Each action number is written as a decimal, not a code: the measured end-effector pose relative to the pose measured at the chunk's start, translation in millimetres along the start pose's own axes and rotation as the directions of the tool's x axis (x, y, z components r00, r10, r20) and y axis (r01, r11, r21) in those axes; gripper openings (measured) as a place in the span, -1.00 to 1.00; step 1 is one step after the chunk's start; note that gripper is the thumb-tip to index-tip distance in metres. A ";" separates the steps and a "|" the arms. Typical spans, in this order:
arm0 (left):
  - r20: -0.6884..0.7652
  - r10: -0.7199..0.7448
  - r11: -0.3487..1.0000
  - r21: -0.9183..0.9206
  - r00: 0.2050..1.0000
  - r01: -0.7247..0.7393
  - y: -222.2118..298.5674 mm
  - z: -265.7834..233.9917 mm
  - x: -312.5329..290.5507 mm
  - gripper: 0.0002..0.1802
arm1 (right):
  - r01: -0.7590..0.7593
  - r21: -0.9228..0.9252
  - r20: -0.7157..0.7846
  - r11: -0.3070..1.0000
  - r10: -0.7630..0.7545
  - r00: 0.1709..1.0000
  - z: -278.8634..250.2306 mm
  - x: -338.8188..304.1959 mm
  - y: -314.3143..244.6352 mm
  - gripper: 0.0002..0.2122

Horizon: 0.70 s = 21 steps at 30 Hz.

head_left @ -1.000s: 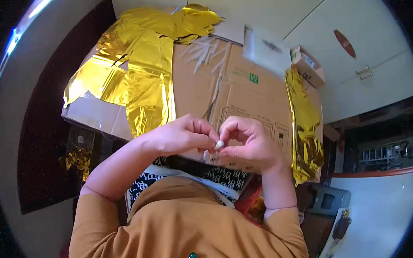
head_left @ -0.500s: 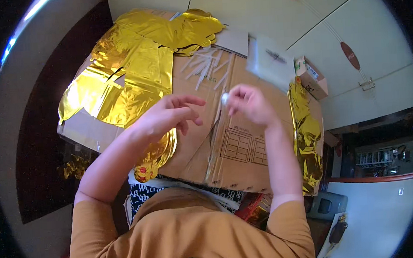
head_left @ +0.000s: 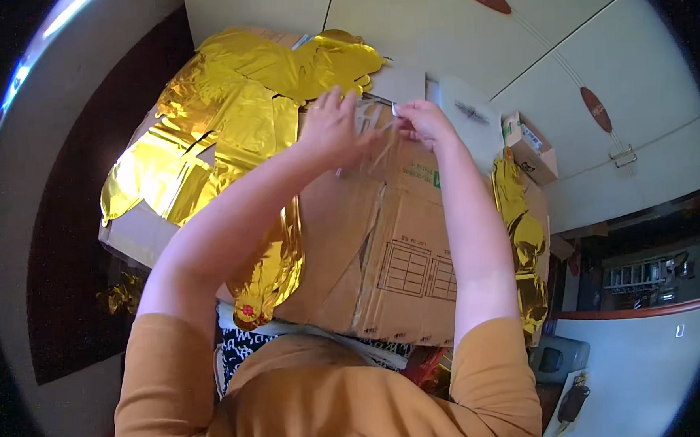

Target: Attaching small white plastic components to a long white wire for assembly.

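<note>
My left hand (head_left: 331, 132) is stretched over the cardboard at the far middle, its fingers spread and partly blurred. Beside it lie thin whitish strips (head_left: 371, 121), partly covered by the hand; whether it touches them I cannot tell. Across from it, my right hand (head_left: 427, 125) has its fingers pinched on a small white piece (head_left: 396, 108), too small to name. Both hands are above a large flattened cardboard box (head_left: 335, 227). Shiny gold foil balloons (head_left: 250, 129), uninflated, are spread flat to the left of my left hand.
More gold foil (head_left: 517, 210) lies along the box's right edge. At the back are a grey-white flat sheet (head_left: 398, 84), a clear plastic bag (head_left: 467, 109) and a small open carton (head_left: 530, 147). Pale cabinet doors (head_left: 411, 25) stand behind.
Both hands have moved forward, away from me, toward the whitish strips. My left hand has gone from beside the gold foil to over the strips; the right still holds the small white piece.
</note>
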<state>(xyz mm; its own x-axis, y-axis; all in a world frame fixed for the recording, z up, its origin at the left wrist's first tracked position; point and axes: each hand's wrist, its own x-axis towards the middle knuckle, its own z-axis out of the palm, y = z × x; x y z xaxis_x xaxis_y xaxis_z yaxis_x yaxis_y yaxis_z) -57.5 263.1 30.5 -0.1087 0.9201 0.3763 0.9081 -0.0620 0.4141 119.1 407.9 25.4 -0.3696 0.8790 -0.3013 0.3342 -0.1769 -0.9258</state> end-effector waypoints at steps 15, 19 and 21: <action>-0.026 0.005 0.998 -0.060 1.000 -0.006 59.9 96.4 15.5 -0.25 | 0.174 -0.057 -0.214 0.983 -0.183 0.960 -31.8 -18.2 22.7 -0.82; -0.091 0.091 0.995 -0.028 0.992 -0.094 48.1 78.9 13.6 -0.39 | 0.353 -0.315 -0.137 0.881 -0.411 0.901 -17.3 -23.1 -12.2 -0.80; -0.044 0.089 0.996 -0.016 0.995 -0.090 37.0 50.7 14.3 -0.44 | 0.368 -0.283 -0.004 0.886 -0.385 0.923 1.1 -25.8 -31.6 -0.80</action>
<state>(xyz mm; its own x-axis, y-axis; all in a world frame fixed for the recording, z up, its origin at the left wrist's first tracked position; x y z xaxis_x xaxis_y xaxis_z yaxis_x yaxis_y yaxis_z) -4.9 293.5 9.2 -0.0446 0.8932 0.4475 0.9078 -0.1508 0.3913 117.1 390.3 62.2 -0.4664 0.8810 0.0790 0.4053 0.2923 -0.8662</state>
